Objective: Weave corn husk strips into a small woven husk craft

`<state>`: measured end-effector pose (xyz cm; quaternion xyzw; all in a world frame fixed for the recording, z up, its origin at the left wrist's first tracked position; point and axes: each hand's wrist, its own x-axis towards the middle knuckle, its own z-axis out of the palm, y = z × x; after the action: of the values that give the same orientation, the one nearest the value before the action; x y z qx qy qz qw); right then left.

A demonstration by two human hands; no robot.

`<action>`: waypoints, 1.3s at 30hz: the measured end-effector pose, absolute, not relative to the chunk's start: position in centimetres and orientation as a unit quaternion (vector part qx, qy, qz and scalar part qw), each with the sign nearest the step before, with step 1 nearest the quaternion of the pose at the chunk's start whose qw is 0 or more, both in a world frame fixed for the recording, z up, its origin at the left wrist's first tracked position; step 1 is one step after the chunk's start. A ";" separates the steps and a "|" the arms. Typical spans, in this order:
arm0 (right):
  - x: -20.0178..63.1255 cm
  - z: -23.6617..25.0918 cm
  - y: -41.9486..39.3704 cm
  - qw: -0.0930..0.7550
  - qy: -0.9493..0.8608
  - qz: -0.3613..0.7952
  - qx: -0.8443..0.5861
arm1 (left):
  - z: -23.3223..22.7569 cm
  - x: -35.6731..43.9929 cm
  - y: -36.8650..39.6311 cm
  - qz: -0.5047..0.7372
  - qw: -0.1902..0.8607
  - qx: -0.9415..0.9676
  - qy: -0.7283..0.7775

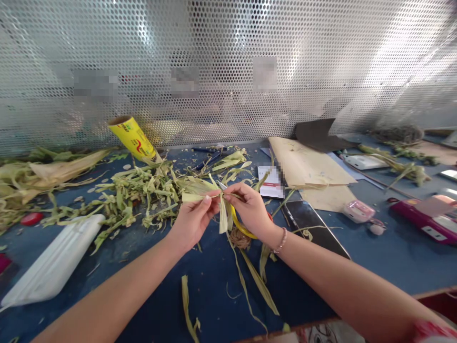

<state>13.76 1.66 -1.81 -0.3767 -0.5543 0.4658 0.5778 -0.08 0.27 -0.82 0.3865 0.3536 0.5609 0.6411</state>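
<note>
We hold our two hands close together over the blue worktop [150,297]. Our left grip [193,219] is pinched closed, thumb pressed to fingers, on pale husk strips [223,218]; our right grip [252,209] is closed on them too, thumb and fingertips meeting near the left ones. A free end hangs down between both. A yellow loop [236,223] shows beneath our right palm (we cannot tell whether those fingers hold it as well), and a brown coil [240,239] sits just below.
</note>
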 end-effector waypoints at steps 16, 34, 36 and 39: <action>13.9 -2.1 1.2 0.553 -0.642 0.376 -0.374 | -0.5 -0.2 0.6 0.557 0.665 0.341 0.361; 14.0 -1.5 0.1 0.464 -0.795 0.132 -0.368 | -1.5 -0.5 0.4 0.574 0.449 0.483 0.486; 13.8 -1.7 0.2 0.431 -0.803 0.160 -0.379 | -1.7 -0.6 0.4 0.568 0.421 0.507 0.493; 13.8 -1.9 0.4 0.418 -0.813 0.176 -0.366 | -1.7 -0.6 0.3 0.562 0.408 0.525 0.492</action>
<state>13.76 0.38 -1.93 -0.3661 -0.8127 0.1759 0.4178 -0.61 0.33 -1.75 0.5246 0.4921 0.5622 0.4081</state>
